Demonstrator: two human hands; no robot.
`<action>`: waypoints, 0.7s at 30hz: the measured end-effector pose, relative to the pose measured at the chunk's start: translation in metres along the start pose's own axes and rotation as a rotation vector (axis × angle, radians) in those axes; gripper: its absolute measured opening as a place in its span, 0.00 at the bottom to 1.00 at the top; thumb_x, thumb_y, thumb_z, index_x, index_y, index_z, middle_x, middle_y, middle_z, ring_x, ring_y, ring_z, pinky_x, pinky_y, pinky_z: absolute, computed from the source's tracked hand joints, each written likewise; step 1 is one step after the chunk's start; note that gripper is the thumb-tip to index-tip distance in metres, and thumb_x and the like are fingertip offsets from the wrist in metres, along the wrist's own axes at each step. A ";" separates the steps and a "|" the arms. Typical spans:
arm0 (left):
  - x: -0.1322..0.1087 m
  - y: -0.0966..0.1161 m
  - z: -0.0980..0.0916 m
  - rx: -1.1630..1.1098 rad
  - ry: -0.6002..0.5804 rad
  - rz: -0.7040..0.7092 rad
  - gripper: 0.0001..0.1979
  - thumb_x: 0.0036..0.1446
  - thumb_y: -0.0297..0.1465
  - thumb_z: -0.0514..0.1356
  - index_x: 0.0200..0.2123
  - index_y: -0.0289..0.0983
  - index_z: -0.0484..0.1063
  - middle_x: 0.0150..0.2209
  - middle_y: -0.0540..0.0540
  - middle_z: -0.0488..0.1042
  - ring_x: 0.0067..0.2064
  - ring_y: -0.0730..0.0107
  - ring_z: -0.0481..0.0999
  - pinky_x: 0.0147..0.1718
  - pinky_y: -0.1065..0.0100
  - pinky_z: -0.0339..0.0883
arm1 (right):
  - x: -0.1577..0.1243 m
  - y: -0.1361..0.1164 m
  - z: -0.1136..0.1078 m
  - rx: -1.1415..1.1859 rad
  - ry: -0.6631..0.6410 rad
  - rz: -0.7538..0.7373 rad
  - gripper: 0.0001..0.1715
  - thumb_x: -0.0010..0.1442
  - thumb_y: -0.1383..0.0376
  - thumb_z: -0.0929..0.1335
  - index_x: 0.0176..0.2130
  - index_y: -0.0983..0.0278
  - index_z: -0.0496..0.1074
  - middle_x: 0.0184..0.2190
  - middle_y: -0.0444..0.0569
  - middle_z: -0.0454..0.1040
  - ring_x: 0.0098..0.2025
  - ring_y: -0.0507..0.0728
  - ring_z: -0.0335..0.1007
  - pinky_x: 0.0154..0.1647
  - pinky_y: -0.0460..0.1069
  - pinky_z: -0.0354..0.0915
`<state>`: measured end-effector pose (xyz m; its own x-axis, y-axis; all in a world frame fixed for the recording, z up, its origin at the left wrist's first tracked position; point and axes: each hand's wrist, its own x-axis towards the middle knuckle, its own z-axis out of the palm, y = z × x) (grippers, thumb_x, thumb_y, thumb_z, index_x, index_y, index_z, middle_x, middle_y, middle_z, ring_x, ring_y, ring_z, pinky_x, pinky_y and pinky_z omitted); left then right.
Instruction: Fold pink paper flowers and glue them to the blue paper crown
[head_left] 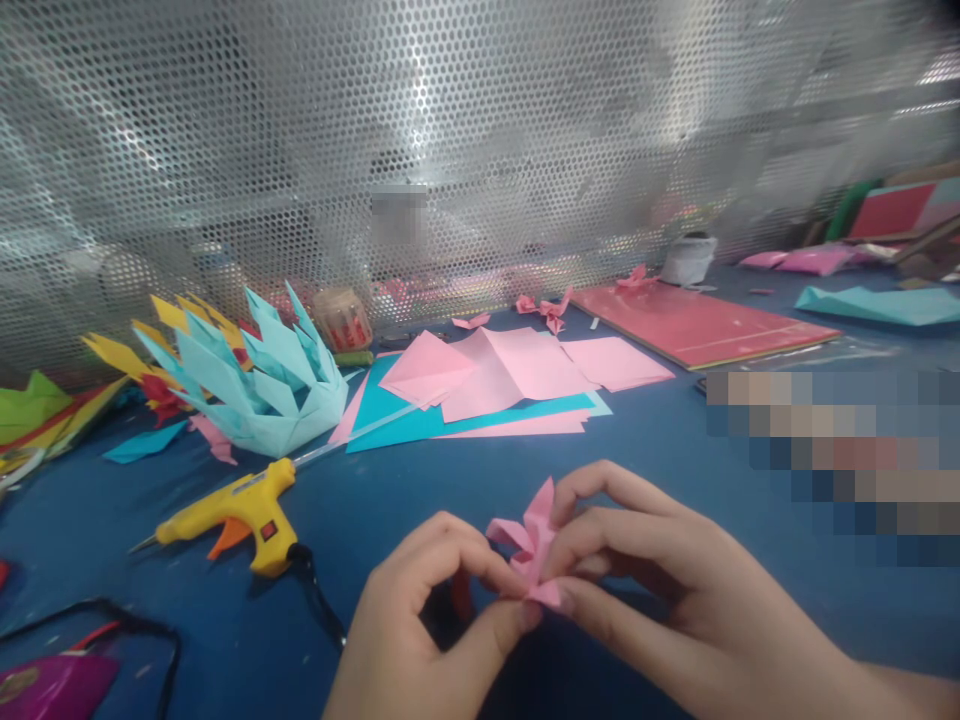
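Both my hands meet low in the middle of the view over a blue table. Between them is a small pink folded paper flower with pointed petals sticking up. My left hand pinches its lower left side with thumb and curled fingers. My right hand pinches its right side, thumb under and fingers over the paper.
A yellow glue gun with a black cord lies left of my hands. Behind it stands a light blue spiky paper crown beside yellow paper pieces. Pink sheets lie on teal paper. A red cutting mat is at the right. Perforated metal screen closes the back.
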<state>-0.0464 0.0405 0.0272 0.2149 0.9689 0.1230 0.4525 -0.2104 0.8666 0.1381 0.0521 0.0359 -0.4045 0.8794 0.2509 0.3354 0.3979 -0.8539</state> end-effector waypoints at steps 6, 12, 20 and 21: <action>0.001 0.001 0.000 0.003 0.002 -0.009 0.05 0.50 0.28 0.64 0.24 0.40 0.72 0.26 0.53 0.70 0.27 0.72 0.69 0.27 0.72 0.62 | 0.002 0.001 -0.001 -0.040 0.020 -0.031 0.06 0.57 0.70 0.69 0.29 0.62 0.75 0.37 0.48 0.69 0.39 0.52 0.73 0.35 0.42 0.72; 0.003 0.003 0.000 0.006 0.052 -0.023 0.04 0.47 0.32 0.66 0.24 0.41 0.75 0.25 0.53 0.71 0.25 0.74 0.67 0.24 0.73 0.60 | 0.001 -0.001 -0.003 -0.122 0.058 -0.137 0.08 0.56 0.72 0.69 0.29 0.61 0.75 0.33 0.47 0.71 0.43 0.53 0.70 0.38 0.41 0.71; -0.002 0.001 -0.002 -0.090 0.080 0.045 0.02 0.47 0.30 0.67 0.24 0.42 0.78 0.23 0.54 0.70 0.24 0.76 0.69 0.24 0.74 0.61 | -0.002 -0.003 -0.005 -0.200 0.114 -0.281 0.09 0.56 0.74 0.69 0.31 0.60 0.73 0.34 0.46 0.70 0.39 0.50 0.72 0.36 0.38 0.70; -0.003 0.001 -0.002 -0.096 0.085 0.059 0.03 0.47 0.30 0.67 0.24 0.42 0.78 0.23 0.54 0.70 0.24 0.76 0.69 0.24 0.74 0.62 | -0.002 -0.003 -0.005 -0.203 0.115 -0.289 0.09 0.56 0.74 0.68 0.31 0.60 0.73 0.34 0.46 0.70 0.39 0.50 0.72 0.36 0.38 0.70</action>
<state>-0.0482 0.0378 0.0285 0.1624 0.9635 0.2126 0.3550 -0.2581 0.8985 0.1426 0.0502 0.0401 -0.4126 0.7420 0.5284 0.3878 0.6680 -0.6352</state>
